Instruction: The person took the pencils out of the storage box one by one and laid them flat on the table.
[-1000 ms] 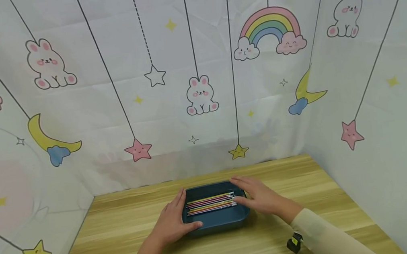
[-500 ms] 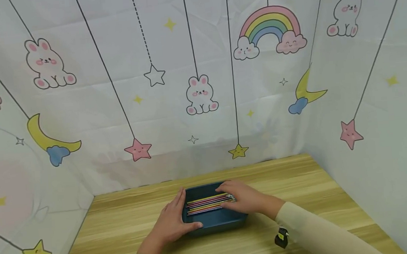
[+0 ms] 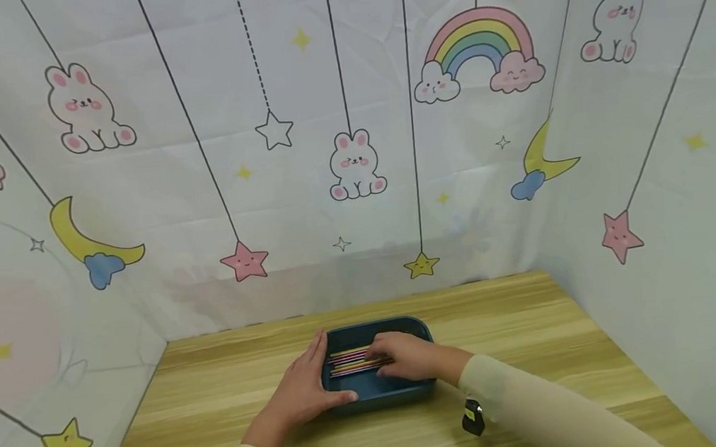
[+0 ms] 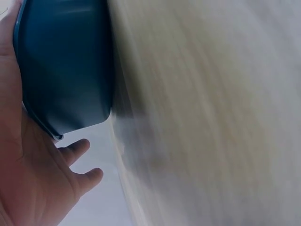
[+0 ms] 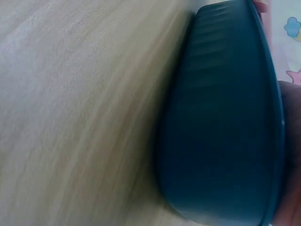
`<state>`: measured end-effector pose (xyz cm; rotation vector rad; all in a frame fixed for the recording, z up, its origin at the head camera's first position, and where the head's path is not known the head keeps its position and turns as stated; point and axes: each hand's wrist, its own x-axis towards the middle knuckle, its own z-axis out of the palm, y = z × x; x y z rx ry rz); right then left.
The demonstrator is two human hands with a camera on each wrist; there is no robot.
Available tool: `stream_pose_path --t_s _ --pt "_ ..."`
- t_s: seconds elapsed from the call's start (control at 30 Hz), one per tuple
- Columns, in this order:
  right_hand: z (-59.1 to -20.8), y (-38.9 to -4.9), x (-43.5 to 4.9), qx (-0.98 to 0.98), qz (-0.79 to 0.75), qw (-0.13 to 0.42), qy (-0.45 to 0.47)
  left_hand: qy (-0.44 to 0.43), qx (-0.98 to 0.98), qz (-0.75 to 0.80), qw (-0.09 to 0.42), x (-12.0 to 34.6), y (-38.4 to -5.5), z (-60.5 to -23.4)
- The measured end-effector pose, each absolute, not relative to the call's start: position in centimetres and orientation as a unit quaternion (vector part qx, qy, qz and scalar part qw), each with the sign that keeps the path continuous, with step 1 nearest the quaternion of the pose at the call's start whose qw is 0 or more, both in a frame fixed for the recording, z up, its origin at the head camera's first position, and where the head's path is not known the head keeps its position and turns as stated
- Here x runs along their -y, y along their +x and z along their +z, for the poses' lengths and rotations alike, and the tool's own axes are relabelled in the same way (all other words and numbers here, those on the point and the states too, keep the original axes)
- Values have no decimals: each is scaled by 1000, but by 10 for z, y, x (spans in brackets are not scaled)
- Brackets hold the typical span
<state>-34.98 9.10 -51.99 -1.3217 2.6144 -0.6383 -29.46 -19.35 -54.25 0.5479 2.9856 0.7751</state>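
A dark blue rectangular tray (image 3: 382, 394) sits on the wooden table, holding several thin striped pencils (image 3: 349, 371) laid side by side. My left hand (image 3: 299, 395) rests at the tray's left end, thumb along the front rim and straight fingers by the far left corner. The left wrist view shows the tray's outer wall (image 4: 66, 61) beside the palm. Reaching in over the right rim, my right hand (image 3: 408, 356) has bent fingers down on the pencils. It hides their eraser ends, and I cannot tell whether it pinches any. The right wrist view shows mostly the tray's outside (image 5: 221, 117).
Wood-grain table (image 3: 525, 379) surrounds the tray. White cloth walls (image 3: 293, 208) with printed rabbits, stars and a rainbow stand at the back and both sides. A small black device (image 3: 473, 418) hangs at the right wrist.
My right hand has moved left from the tray's right rim, in over the pencils, and its fingers have bent downward. The left hand and the tray have stayed put.
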Motion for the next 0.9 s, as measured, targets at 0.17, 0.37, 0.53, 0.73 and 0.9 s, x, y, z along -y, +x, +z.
stream_pose_path --t_s 0.17,0.37,0.53,0.73,0.9 --pt "-525 -350 -86 -868 -205 68 -447 176 -950 258 9 193 -295 -541" --pt "-531 -354 -82 -867 -195 57 -454 181 -947 263 16 192 -294 -538" --pt "-534 -357 -81 -867 -190 51 -457 181 -946 267 23 193 -293 -537" --pt "-535 -357 -80 -865 -200 43 -458 170 -947 271 28 192 -296 -539" --pt "-535 -357 -79 -866 -206 54 -451 166 -947 273 29 193 -297 -541"
